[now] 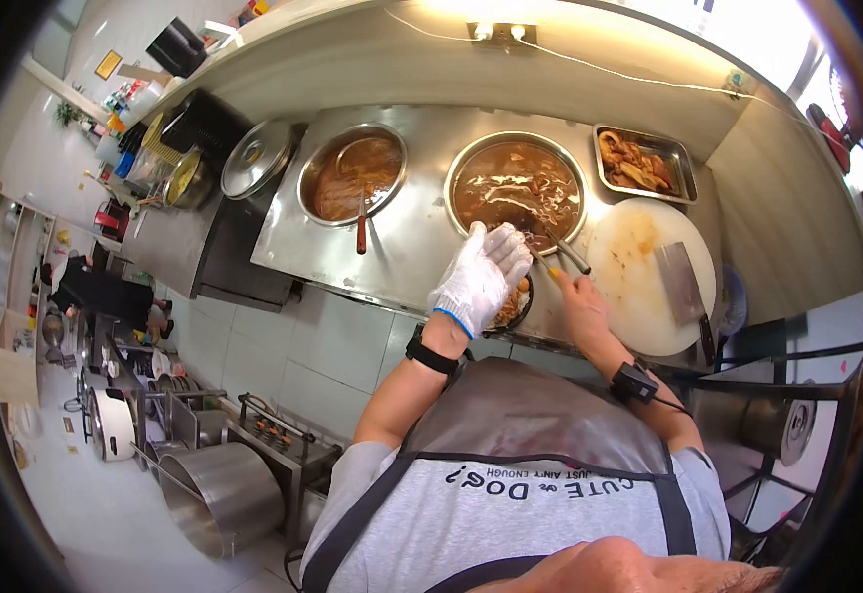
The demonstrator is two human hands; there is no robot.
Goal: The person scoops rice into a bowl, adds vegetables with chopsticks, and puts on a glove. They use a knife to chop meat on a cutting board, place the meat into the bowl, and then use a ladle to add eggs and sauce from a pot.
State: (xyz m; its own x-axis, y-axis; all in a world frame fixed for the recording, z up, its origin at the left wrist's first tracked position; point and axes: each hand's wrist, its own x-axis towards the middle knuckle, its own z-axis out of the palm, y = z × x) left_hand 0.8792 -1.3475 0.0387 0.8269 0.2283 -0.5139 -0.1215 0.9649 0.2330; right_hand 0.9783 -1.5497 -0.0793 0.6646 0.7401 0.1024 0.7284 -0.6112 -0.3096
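My left hand (481,279), in a white glove with a blue cuff, is palm up with fingers stretched out at the near rim of a steel pot of brown broth (515,183). My right hand (584,311) is bare and closed on a thin metal utensil with a yellowish handle (554,272). Its metal end points toward the gloved fingers; its exact kind I cannot tell. Beside it, a dark-handled tool (572,254) leans over the pot's rim. Below the glove sits a dark bowl of food pieces (513,306), partly hidden by the hand.
On the right, a cleaver (683,282) lies on a round white cutting board (639,232). Behind it stands a steel tray of browned meat (639,163). Left of the broth is another pot (352,178) with a red-handled ladle (361,232), then a lidded pot (256,158).
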